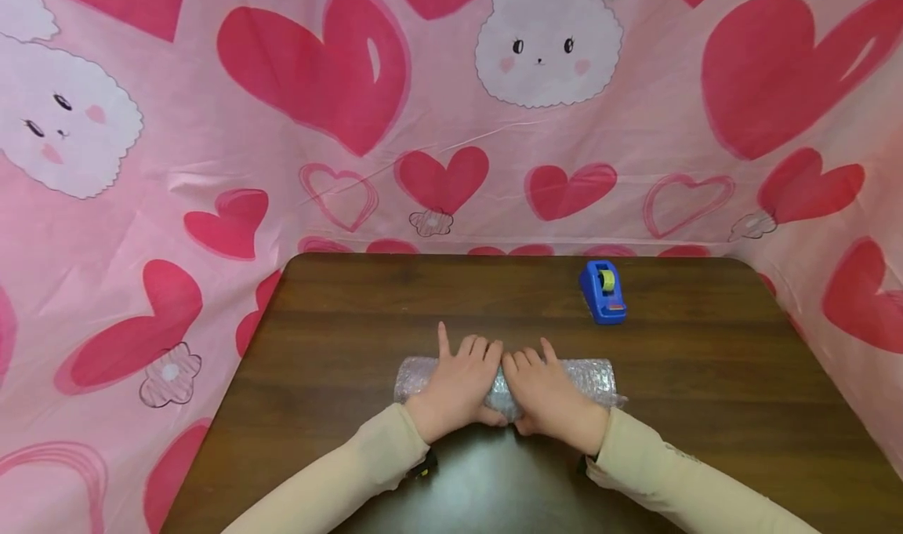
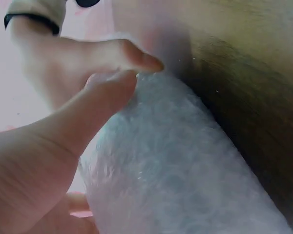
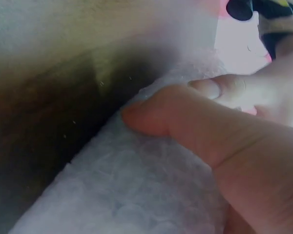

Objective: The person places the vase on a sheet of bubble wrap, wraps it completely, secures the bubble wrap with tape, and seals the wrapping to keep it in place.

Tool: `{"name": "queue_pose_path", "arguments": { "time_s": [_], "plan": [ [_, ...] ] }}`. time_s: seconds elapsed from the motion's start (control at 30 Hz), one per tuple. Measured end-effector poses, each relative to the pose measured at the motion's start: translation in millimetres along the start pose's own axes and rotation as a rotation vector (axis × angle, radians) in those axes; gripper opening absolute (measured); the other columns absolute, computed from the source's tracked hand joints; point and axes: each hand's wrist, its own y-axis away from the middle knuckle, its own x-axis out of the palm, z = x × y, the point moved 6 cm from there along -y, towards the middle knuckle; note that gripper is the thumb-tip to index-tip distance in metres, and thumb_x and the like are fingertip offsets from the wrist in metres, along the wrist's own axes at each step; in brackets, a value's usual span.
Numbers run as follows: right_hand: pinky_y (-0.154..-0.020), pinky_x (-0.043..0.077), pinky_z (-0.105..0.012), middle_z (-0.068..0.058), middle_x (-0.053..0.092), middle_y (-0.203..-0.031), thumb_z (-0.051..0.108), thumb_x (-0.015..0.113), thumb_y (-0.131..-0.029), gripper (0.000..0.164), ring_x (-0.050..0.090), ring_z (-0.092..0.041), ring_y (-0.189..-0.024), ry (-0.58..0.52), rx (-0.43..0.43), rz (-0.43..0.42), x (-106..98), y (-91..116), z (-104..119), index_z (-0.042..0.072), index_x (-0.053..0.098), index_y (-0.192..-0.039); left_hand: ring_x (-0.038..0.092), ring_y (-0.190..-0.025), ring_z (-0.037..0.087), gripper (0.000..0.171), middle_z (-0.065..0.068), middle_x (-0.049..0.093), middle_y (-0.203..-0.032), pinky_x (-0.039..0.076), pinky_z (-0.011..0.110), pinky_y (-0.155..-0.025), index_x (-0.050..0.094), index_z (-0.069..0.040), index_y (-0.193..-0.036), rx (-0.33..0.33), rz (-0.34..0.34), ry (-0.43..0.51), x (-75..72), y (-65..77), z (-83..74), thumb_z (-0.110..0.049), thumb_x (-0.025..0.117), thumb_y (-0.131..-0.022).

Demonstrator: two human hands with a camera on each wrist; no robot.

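1. Bubble-wrap roll: lies crosswise just below the centre of the head frame, on the dark wooden table. Its ends show to either side of the hands; a loose scrap of film juts out at its right end. Surface clear to silvery, with round bubbles visible in both wrist views. Contents, if any, cannot be told.

2. Left hand: on the roll, left of its middle. Fingers bend over the upper side and the thumb lies along the lower side, so the hand grips the roll. The outermost finger stands out straight toward the top of the frame.

3. Right hand: on the roll, right of its middle, in a near-mirrored grip; fingers over the top, thumb at the lower side. The outermost finger is raised here too. The two hands sit close together, with a narrow strip of wrap showing between them.

4. Wrist views: both thumbs press on the wrap near each other. The near thumb is large in each; image partly blurred.

5. Tape dispenser: blue, with a yellowish tape roll; stands on the table right of centre, above the right end of the wrap and apart from it.

6. Pink cloth: hearts and white rabbit faces, across the upper frame and down both sides.

7. Pale sleeves enter from the lower edge, left and right.
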Motion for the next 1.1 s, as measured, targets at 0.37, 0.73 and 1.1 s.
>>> {"name": "queue_pose_path", "arguments": {
  "time_s": [0.37,0.73,1.1],
  "plan": [
    [-0.107,0.039,-0.069,-0.02,0.066,-0.12,0.035,0.096,-0.064,0.08,0.061,-0.041,-0.116,-0.203,0.039,0.142,-4.1,-10.0,-21.7,0.0,0.055,-0.123,0.062,-0.124,0.026,0.091,0.011,0.064,-0.132,0.036,0.071,-0.111,0.052,-0.004,-0.148,0.08,-0.117,-0.187,2.4,15.2,-18.3,-0.064,0.077,-0.085],
    [-0.11,0.034,-0.072,-0.023,0.066,-0.123,0.038,0.094,-0.066,0.09,0.057,-0.048,-0.123,-0.264,0.079,0.197,3.5,-15.4,-25.5,-0.007,0.053,-0.132,0.061,-0.121,0.026,0.104,0.008,0.064,-0.124,0.031,0.076,-0.111,0.055,-0.007,-0.139,-0.003,-0.24,-0.3,21.7,7.1,-22.3,-0.068,0.09,-0.063],
    [-0.115,0.027,-0.072,-0.032,0.054,-0.144,0.044,0.092,-0.073,0.107,0.046,-0.051,-0.14,-0.087,0.056,0.053,-9.3,-2.6,-15.1,-0.015,0.042,-0.149,0.062,-0.119,0.024,0.105,0.007,0.065,-0.125,0.028,0.077,-0.111,0.055,-0.008,-0.14,-0.006,-0.155,-0.208,22.1,-4.7,-13.1,-0.066,0.093,-0.061]
  ]
}}
